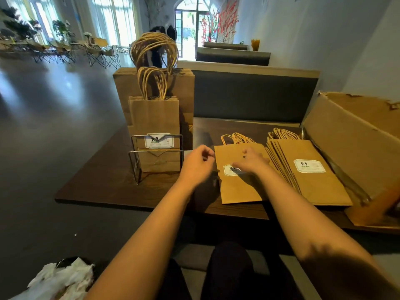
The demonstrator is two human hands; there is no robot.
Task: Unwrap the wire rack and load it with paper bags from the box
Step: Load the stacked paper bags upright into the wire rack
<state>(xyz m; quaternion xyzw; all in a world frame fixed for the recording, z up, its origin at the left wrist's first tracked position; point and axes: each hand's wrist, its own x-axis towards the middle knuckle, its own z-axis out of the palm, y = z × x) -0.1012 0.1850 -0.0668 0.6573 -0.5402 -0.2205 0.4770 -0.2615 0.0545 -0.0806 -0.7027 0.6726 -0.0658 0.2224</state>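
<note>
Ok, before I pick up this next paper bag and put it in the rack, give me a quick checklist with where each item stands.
1. Wire rack unwrapped: ok, bare metal shows.
2. Rack upright on the table: ok.
3. Room left in the rack: cannot tell, standing bags fill the visible slots.
4. Flat bag within reach: ok, right hand is over it, left hand at its edge.
5. Firm hold on that bag: cannot tell, both hands are blurred.
6. More bags ready: ok, a stack lies beside the box.

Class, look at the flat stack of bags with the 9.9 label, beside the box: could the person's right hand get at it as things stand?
Probably yes. The right hand lies over the nearer single bag, and the stack sits just to its right on the table, uncovered, with nothing between; the box stands beyond it.
</note>
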